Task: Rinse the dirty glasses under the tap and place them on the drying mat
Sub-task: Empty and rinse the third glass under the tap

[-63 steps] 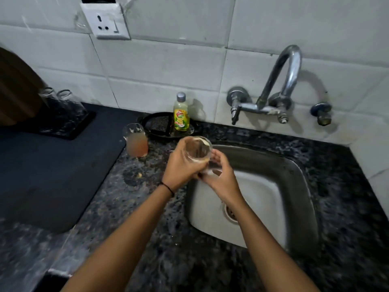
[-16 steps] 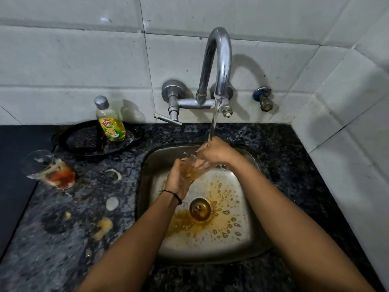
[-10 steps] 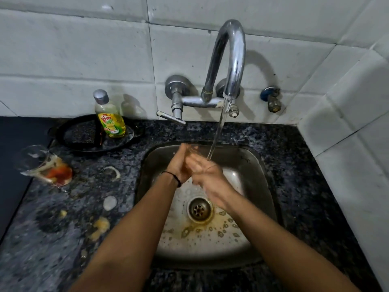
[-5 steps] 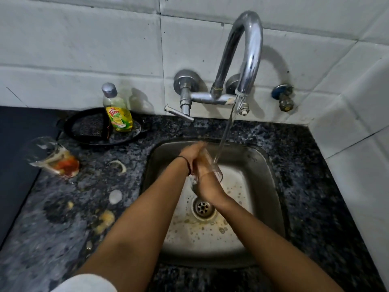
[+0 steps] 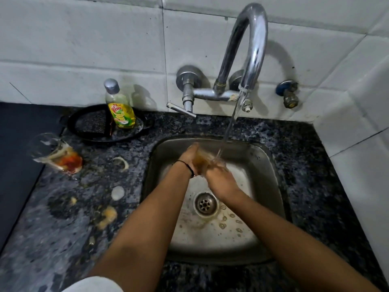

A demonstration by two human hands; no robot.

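Dim kitchen with light from the front.

The tap [image 5: 250, 49] shines with bright spots and throws a dark curved shadow on the white wall [image 5: 84, 39] behind it. The bottle [image 5: 120, 106] casts a soft shadow too. The hands look smeared and blurry. Straight tile lines bend near the edges. The counter [image 5: 63, 239] looks dark and fuzzy.

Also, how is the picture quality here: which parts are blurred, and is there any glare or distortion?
Head view: the glass between the left hand and right hand is smeared by motion; the second glass on the counter is blurred too; bright glare runs along the tap; wide-angle bending curves the tile lines; the corners look dim.
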